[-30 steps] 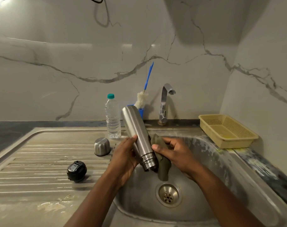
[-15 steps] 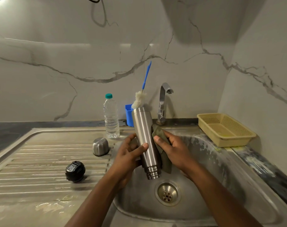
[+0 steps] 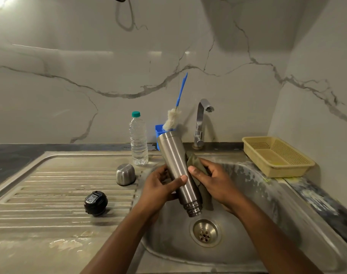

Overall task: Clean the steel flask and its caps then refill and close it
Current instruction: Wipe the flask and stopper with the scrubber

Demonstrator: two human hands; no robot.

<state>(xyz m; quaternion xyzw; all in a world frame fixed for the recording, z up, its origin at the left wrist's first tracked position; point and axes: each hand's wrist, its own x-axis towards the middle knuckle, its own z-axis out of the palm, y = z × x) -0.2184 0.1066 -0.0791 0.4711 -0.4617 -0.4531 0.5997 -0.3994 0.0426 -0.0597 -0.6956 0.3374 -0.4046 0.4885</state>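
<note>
one head-worn wide view — looking forward and down, close over the sink (image 3: 267, 194).

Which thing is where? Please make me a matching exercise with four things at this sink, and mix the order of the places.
Things
1. steel flask
2. black cap
3. steel cup cap
4. olive cloth

Places
a. on the drainboard, just in front of the plastic water bottle
b. in the left hand, tilted, mouth down over the sink basin
c. in the right hand, against the steel flask
d. on the drainboard, nearer the person

Pairs: 1-b, 2-d, 3-a, 4-c
</note>
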